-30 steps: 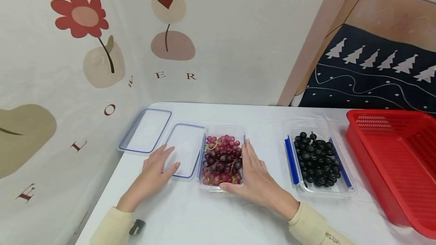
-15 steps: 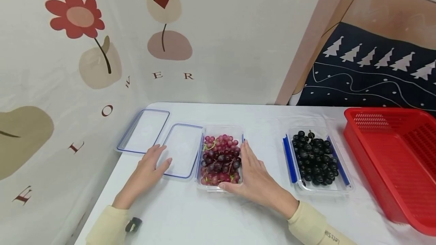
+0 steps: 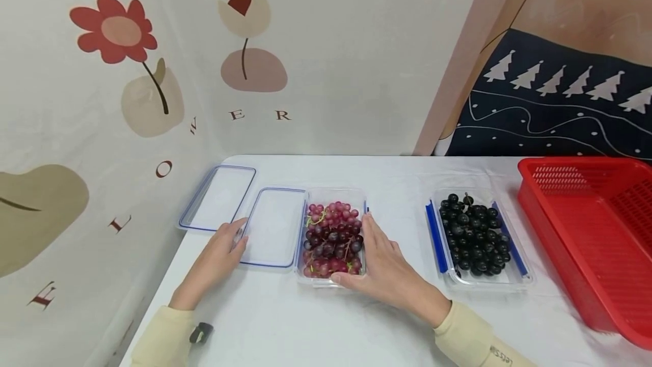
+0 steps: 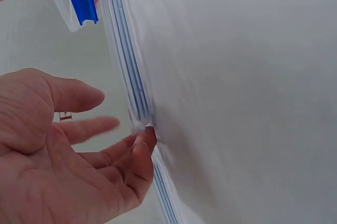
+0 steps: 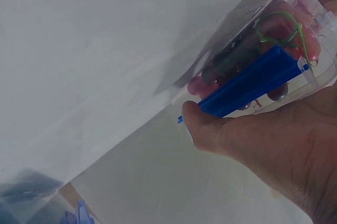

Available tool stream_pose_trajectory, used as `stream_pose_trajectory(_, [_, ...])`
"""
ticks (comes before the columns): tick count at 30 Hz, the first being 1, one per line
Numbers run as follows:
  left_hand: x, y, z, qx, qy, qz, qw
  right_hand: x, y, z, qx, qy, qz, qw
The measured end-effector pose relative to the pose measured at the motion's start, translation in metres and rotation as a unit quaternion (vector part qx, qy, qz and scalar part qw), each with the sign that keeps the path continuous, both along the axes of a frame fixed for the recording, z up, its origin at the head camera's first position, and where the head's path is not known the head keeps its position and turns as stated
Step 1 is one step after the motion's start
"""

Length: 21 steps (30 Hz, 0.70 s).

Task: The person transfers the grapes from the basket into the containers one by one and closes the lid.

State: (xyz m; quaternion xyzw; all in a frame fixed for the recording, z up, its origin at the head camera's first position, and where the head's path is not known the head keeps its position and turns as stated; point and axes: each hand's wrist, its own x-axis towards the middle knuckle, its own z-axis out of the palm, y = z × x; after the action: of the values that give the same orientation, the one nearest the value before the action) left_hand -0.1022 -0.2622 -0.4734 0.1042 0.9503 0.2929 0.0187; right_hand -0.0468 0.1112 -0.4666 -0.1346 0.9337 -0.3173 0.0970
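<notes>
While the right hand (image 3: 384,262) lies against the right side of the clear box of red grapes (image 3: 332,237), its fingers run straight along the box wall and the thumb wraps the near corner, so the grip is loosely closed on the box. Right wrist view shows the thumb on the blue clip (image 5: 247,82) of that box, grapes visible through the plastic. Box sits on the white tabletop (image 3: 316,321), centre-left, just right of a flat lid.

Left hand (image 3: 216,259) rests at the near left edge of the lid (image 3: 273,226) that lies touching the box's left side. Fingertips (image 4: 145,140) touch the lid's blue-lined rim in the left wrist view; fingers are relaxed, only slightly bent, grip open, nothing pinched as far as I can tell.

Second lid (image 3: 218,197) lies further left and back, near the tabletop corner, just beside the first. Another clear box with dark grapes (image 3: 476,237) and blue side clips stands well to the right of the right hand. Red basket (image 3: 591,231) is at the far right edge. Both sleeves are pale yellow. Printed cloth hangs behind.
</notes>
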Motion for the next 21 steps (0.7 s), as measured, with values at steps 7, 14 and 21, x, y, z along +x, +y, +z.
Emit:
stream_pose_trajectory(7, [-0.004,-0.002,-0.001,0.005,0.008,-0.013,0.9999,0.0,0.0,0.001,-0.001,-0.001,-0.001,1.0])
stream_pose_trajectory(14, [-0.004,-0.005,-0.001,0.017,0.032,-0.009,0.9993,-0.001,0.001,0.0,0.003,-0.001,-0.002,1.0])
stream_pose_trajectory(21, [-0.002,-0.013,0.001,0.027,0.015,0.0,0.9995,0.0,0.001,0.0,0.005,-0.008,-0.005,1.0])
